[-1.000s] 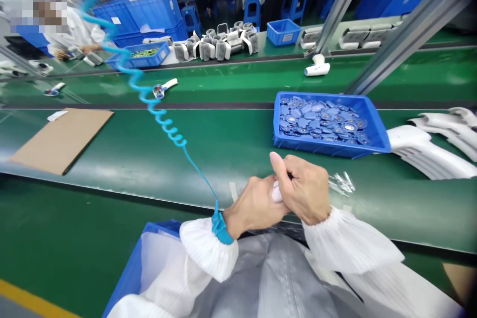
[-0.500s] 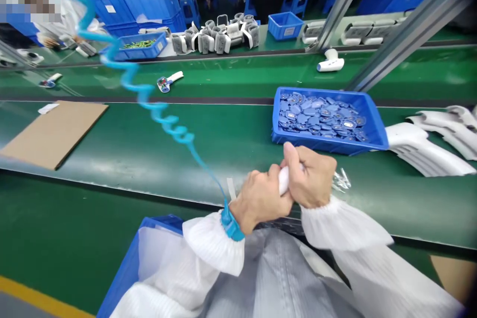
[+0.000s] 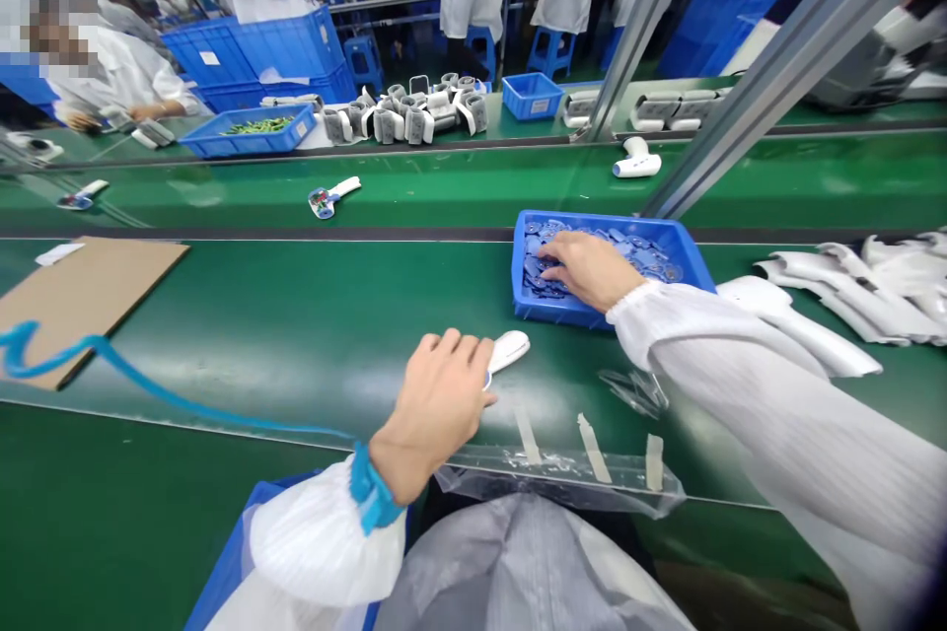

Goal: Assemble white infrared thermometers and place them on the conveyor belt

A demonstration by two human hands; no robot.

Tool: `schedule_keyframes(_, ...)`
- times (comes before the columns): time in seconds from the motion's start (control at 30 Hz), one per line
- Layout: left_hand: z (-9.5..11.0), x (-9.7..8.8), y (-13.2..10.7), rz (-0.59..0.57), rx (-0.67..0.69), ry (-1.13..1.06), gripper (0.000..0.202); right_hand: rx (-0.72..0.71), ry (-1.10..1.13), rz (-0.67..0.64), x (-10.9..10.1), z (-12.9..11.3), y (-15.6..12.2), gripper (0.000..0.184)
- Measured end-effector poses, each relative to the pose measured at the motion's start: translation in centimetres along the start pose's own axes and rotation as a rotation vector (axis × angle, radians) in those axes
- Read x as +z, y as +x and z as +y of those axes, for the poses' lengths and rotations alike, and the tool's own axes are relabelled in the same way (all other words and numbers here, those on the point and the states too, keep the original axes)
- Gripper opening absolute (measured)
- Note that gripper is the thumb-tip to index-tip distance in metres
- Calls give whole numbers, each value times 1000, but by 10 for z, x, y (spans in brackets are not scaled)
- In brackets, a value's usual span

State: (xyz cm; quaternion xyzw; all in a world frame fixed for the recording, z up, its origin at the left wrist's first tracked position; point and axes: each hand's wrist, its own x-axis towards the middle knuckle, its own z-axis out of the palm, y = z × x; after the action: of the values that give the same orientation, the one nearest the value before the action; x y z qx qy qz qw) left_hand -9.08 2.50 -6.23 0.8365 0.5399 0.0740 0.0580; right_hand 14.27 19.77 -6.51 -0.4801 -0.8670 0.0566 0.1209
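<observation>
My left hand [image 3: 440,399] is closed over a white handheld device housing [image 3: 510,349] just above the green bench. Its rounded white end sticks out past my fingers, with a bit of blue beside them; the rest is hidden under my palm. My right hand [image 3: 592,268] reaches into a blue bin [image 3: 614,315], fingertips among many small blue plastic parts [image 3: 643,254]. Its fingers are bent, with a gap between thumb and forefinger, and no part shows between them. A blue coiled-cord wrist strap [image 3: 374,493] is around my left wrist.
White housing shells [image 3: 850,291] lie right of the bin. Tape strips [image 3: 592,449] and clear plastic [image 3: 636,392] are at the near edge. Cardboard [image 3: 96,296] lies left. Beyond, a green belt carries partly assembled devices [image 3: 326,201]; a metal post [image 3: 755,89] slants at right. A co-worker [image 3: 118,79] sits across.
My hands have come apart. The left moved left and down with the white housing; the right went up into the bin. The view tilted up, and the cord swung down to the left.
</observation>
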Motion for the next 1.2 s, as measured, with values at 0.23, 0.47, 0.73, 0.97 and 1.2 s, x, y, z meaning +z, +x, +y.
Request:
schedule_keyframes(0.23,7,-1,11,13,-101,-161,16,51,18,-47,-3,-4,0,30)
schedule_keyframes(0.47,4,-11,12,74,-328,-969,29,323,639,15,-24,-24,-40,31)
schedule_keyframes(0.73,22,-5,22,231,-196,-687,30,607,1543,126,-31,-99,-92,46)
schedule_keyframes(0.97,18,-3,17,253,-202,-809,31,672,1524,222,-33,-105,-96,48)
schedule_keyframes(1.2,13,-10,16,150,-171,-792,37,523,1389,134,-30,-107,-103,45)
